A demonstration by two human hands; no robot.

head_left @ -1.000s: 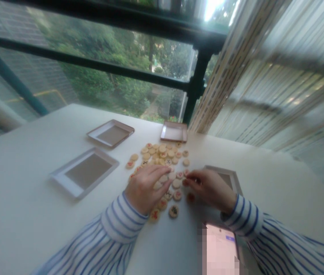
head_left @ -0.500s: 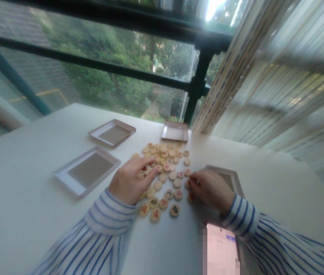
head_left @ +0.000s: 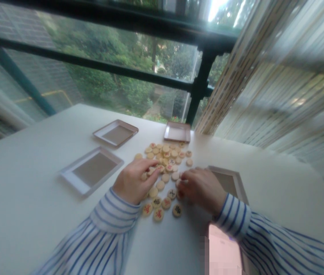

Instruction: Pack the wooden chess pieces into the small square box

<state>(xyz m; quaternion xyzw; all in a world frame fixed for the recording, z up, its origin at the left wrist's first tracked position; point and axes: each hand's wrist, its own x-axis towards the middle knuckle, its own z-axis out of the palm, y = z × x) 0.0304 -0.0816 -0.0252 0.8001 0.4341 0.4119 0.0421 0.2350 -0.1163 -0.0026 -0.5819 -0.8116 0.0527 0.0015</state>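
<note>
Several round wooden chess pieces point(head_left: 166, 160) with red or black characters lie scattered on a white table point(head_left: 21, 198). My left hand point(head_left: 133, 179) rests on the left side of the pile, fingers curled over a few pieces. My right hand point(head_left: 202, 187) lies on the right side of the pile, its fingertips pinched together at a piece I cannot make out. Both arms wear blue-striped white sleeves.
Shallow trays stand around the pile: one at the left point(head_left: 91, 170), one farther back point(head_left: 115, 133), a small one at the back point(head_left: 177, 132), one behind my right hand point(head_left: 230, 179). A phone point(head_left: 224, 256) lies near the front edge. A window and curtain rise behind.
My left hand slid from the middle of the pile to its left side, uncovering several pieces. My right hand shifted slightly left toward the pile.
</note>
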